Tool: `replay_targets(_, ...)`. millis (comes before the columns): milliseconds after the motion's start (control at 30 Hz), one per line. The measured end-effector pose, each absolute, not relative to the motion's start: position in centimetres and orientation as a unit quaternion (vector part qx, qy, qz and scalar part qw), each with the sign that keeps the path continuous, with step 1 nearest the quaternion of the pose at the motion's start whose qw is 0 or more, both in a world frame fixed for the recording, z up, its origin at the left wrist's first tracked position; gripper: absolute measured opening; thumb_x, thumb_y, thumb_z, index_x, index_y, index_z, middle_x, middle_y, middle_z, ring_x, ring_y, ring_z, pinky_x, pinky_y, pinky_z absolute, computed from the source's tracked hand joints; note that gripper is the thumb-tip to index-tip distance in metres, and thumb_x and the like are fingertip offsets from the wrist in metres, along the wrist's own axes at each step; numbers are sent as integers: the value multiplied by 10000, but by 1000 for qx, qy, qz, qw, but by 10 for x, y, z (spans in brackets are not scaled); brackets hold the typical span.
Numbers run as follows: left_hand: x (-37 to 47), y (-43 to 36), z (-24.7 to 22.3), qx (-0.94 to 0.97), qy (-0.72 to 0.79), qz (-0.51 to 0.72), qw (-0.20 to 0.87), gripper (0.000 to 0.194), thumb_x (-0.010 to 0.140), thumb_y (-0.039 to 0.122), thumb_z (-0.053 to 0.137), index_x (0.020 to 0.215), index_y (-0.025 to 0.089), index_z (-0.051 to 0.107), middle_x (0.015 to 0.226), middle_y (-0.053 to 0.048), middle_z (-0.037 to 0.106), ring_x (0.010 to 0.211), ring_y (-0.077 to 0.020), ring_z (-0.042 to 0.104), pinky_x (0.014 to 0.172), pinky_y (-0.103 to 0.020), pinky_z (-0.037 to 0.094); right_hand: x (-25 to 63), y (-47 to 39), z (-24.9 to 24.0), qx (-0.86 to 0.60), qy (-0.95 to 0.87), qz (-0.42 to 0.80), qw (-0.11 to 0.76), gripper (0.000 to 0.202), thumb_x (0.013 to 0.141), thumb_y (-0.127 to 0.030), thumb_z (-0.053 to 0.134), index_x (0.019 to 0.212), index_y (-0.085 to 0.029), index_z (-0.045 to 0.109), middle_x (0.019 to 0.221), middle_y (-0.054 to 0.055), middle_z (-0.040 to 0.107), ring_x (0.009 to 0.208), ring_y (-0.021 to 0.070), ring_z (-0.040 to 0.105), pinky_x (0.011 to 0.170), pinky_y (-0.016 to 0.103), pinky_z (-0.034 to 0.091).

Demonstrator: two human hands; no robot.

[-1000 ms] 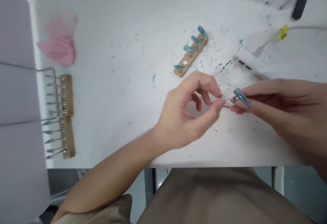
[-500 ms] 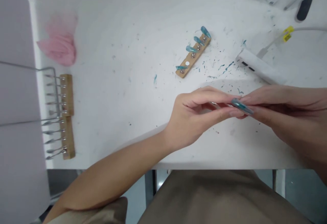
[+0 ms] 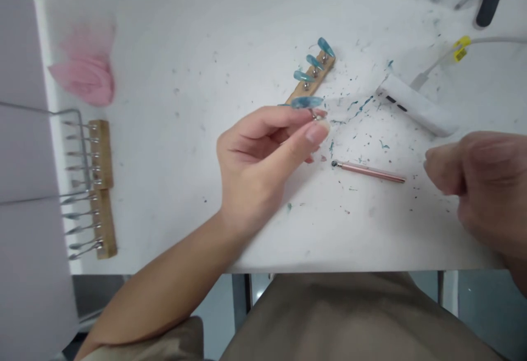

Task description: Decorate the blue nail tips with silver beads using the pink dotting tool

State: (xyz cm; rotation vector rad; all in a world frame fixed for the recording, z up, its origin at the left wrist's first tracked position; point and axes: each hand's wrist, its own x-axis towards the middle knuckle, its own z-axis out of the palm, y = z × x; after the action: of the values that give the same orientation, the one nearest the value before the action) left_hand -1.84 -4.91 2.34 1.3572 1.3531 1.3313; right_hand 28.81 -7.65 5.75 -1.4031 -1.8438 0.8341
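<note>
Teal nail tip [image 3: 307, 102] is what I am watching from my remote seat; it is hovering beyond and to the left of the rose-pink pen [image 3: 370, 172]. All round the pen, the white bench [image 3: 164, 146] is spreading out. Left of the pen, the left hand [image 3: 255, 157] is pinching the nail tip's metal stem [image 3: 313, 112] between thumb and fingers. Right of the pen, the right hand [image 3: 489, 179] is showing blurred, fingers bent inward; I cannot tell whether they are grasping anything. Beyond and right of the pen, a white device [image 3: 415, 108] is lying. Beyond and left of it, a wooden strip [image 3: 317, 78] is bearing more nail tips [image 3: 325, 47], one being barely visible behind the left hand. Blue flecks [image 3: 364, 104] are lying loose around the pen.

I am judging that the stem could be twisting free, since so small a pinch is supporting it; a dropped nail tip could be picking up flecks. With the left hand overlapping the strip in view, a careless nudge could be knocking its neighbours loose.
</note>
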Motion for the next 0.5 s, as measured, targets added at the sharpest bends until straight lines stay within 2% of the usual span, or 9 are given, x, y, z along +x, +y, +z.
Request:
replay_targets(33,-20,-49,26,537,539,523,385,416,1175,760,921,1035,368,910,1148,9,980,873,-197,901,692,-399,782,286,-74,57,-523,-725,307,326,442,1408,-411,760,1759,-303,1006,1012,66,720,1000,33,807,1022,97,766)
replay_targets(100,-23,-50,29,544,526,532,381,408,1177,751,922,1051,364,911,1125,6,970,842,-190,900,689,-397,782,284,-67,55,-453,-790,275,308,809,1365,-171,705,2128,-436,723,1176,30,800,1146,12,856,1198,88,787)
replay_targets(133,-24,-51,30,548,517,533,385,392,1169,745,937,1070,366,924,1109,4,967,840,-191,911,689,-389,787,284,-63,54,-405,-825,254,301,947,1355,-79,630,2214,-476,591,1280,20,822,1204,-14,853,1257,68,767)
replay_targets(167,-25,-51,31,550,510,531,394,361,1154,725,967,1093,370,945,1088,4,963,846,-192,926,693,-375,795,283,-59,52,-364,-853,229,296,998,1353,-20,558,2233,-491,547,1400,19,828,1259,-37,837,1273,52,741)
replay_targets(233,-28,-50,30,539,494,539,418,235,1103,601,1064,1125,376,998,1027,15,958,839,-186,946,697,-326,804,283,-52,48,-313,-887,173,292,869,1357,23,522,2085,-412,712,1624,28,792,1413,-50,803,1246,72,701)
replay_targets(300,-30,-48,28,517,466,562,446,123,1039,374,1130,1127,380,1045,948,31,950,773,-165,933,685,-275,806,282,-48,46,-309,-897,133,286,538,1355,1,621,1770,-282,816,1701,20,757,1523,-22,774,1230,144,681)
replay_targets(333,-30,-47,27,506,457,572,456,177,1006,262,1129,1115,382,1058,914,38,947,731,-155,917,673,-258,805,282,-47,44,-307,-902,119,278,412,1348,-20,683,1676,-246,791,1672,13,760,1534,-3,768,1236,189,672)
replay_targets(400,-29,-46,27,495,459,569,469,290,940,123,1103,1075,378,1068,853,43,935,664,-151,886,651,-251,807,282,-45,42,-292,-915,97,260,297,1353,-130,793,1632,-214,739,1543,33,763,1445,52,762,1240,287,648)
replay_targets(500,-26,-44,30,496,471,553,476,332,865,75,1108,1031,359,1063,861,42,945,597,-141,843,603,-245,790,283,-42,39,-278,-927,81,238,318,1359,-262,865,1636,-192,726,1354,59,722,1243,99,680,1180,383,559)
